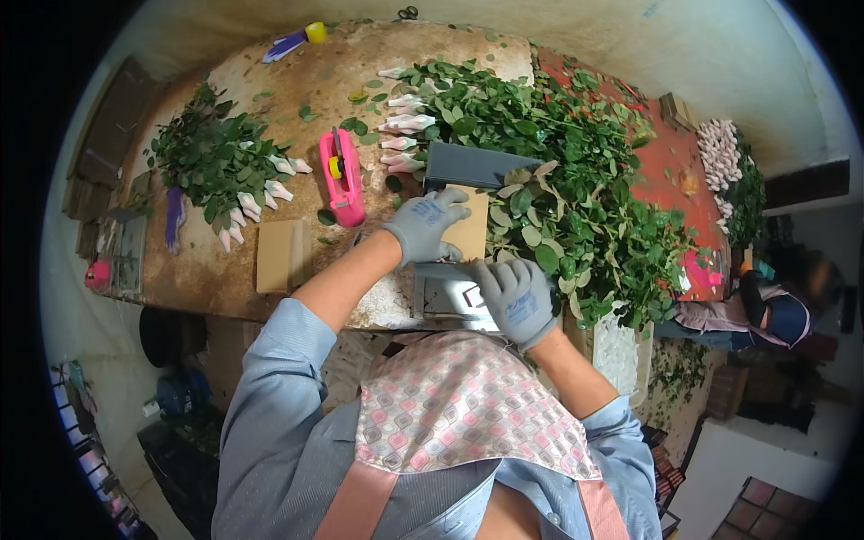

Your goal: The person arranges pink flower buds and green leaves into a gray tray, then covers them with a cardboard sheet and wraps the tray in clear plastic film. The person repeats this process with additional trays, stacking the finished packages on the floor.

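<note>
My left hand point(425, 227), in a grey glove, lies with spread fingers across a tan piece of cardboard point(470, 225). Beside the cardboard's near right corner is my right hand point(519, 301), also gloved, its fingers curled closed; what they hold, if anything, is hidden. Both hands are over a dark grey box-like stand point(472, 166), whose far wall rises behind the cardboard. A shiny pale surface point(441, 297) shows at the near side, partly under my right hand. Leafy stems point(576, 229) spread out to the right of the cardboard.
Pale pink roses point(409, 123) lie beyond the stand, and a smaller rose bunch point(229, 166) lies left. Nearer are a pink tape dispenser point(341, 180) and folded cardboard point(281, 256). Purple-and-yellow gloves point(292, 43) sit at the far edge. Another person point(742, 315) is at the right.
</note>
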The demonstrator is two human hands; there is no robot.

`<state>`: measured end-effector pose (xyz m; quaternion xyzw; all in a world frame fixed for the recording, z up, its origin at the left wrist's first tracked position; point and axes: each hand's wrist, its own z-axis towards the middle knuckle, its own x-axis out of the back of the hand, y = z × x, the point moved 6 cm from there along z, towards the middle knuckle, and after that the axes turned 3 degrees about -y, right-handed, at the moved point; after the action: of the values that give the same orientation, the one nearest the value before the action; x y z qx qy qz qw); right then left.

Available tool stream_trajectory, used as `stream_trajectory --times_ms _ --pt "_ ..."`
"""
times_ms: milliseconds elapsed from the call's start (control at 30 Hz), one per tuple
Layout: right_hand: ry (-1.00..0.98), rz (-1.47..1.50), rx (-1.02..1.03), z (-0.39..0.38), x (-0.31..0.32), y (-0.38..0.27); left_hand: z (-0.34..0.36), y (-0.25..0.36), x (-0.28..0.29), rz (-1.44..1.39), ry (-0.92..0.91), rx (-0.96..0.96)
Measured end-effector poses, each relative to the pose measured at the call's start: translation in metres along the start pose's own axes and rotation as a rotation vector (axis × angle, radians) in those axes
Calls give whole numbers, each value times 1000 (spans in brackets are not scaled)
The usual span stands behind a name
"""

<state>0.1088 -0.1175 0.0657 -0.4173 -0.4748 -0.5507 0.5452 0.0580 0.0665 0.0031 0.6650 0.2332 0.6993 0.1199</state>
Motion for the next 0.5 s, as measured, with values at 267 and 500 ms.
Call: stream_trajectory --times_ms 267,500 --pt "-81 -2 -42 61 -3 61 9 -30 -10 -195 91 -169" --pt "-334 198 -193 88 -74 99 -11 -55 -16 -838 203 11"
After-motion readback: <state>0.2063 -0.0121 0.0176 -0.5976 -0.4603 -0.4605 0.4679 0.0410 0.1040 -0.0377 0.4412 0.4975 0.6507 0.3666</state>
